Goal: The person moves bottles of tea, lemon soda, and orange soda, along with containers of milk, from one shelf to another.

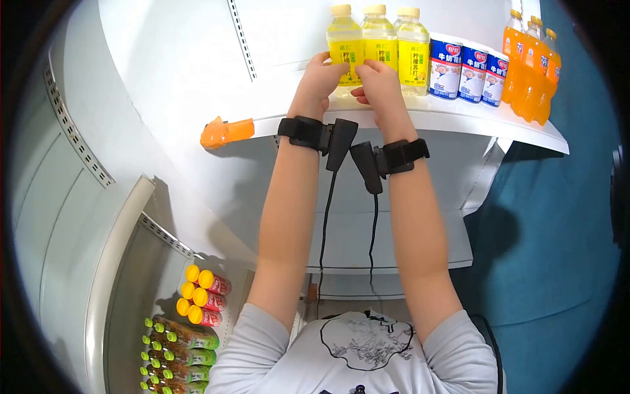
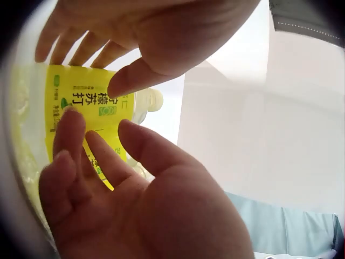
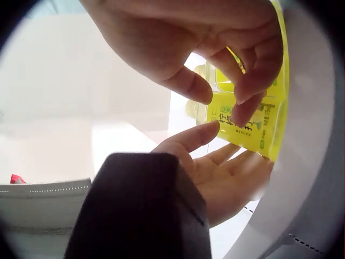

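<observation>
At the left end of the top shelf's bottle row stands a yellow-labelled lemon drink bottle (image 1: 346, 49) with a pale cap. My left hand (image 1: 317, 82) holds its left side, fingers along the edge and thumb (image 2: 126, 81) over the label. My right hand (image 1: 382, 85) is in front of the same bottle and its neighbour (image 1: 377, 46), palm towards the left hand, fingers loosely bent. In the right wrist view its fingertips (image 3: 245, 110) overlap the label. Another matching bottle (image 1: 413, 56) stands to the right.
Blue-and-white cans (image 1: 446, 69) and orange soda bottles (image 1: 533, 72) fill the shelf's right part. An orange object (image 1: 223, 132) sits at the shelf's left front edge (image 1: 282, 123). Below left, another shelf carries yellow-capped containers (image 1: 205, 299) and green-capped bottles (image 1: 187, 358). Cables hang from both wrist cameras.
</observation>
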The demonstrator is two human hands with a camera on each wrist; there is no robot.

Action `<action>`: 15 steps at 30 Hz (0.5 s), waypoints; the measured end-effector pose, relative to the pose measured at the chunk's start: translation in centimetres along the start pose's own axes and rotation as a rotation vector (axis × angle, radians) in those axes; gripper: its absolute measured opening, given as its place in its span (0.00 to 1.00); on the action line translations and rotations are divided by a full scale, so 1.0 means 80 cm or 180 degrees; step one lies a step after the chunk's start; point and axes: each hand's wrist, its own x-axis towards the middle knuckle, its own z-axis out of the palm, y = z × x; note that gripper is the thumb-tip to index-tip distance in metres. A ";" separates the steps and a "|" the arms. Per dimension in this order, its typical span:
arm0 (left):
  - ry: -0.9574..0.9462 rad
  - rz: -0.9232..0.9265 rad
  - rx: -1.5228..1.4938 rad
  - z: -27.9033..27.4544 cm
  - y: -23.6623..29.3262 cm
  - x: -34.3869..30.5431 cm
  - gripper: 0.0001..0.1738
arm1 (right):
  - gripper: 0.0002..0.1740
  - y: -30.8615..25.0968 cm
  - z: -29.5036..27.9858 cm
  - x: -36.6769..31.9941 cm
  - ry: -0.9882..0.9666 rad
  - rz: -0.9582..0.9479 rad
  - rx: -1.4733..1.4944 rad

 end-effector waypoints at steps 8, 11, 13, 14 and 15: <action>0.0225 0.0174 0.0181 -0.010 -0.007 -0.017 0.29 | 0.20 0.045 0.003 0.020 0.0732 -0.1023 -0.0307; 0.0143 0.0322 0.0194 -0.010 0.000 -0.036 0.29 | 0.20 0.048 0.000 0.009 0.0862 -0.1250 -0.0321; 0.0173 0.0406 0.0192 -0.008 0.006 -0.050 0.29 | 0.20 0.043 -0.003 0.000 0.0880 -0.1340 -0.0281; 0.0173 0.0595 0.0230 -0.006 0.009 -0.054 0.29 | 0.19 0.039 -0.006 -0.005 0.0852 -0.1401 -0.0296; 0.0168 0.0781 0.0266 -0.003 0.011 -0.061 0.29 | 0.19 0.035 -0.010 -0.011 0.0827 -0.1460 -0.0315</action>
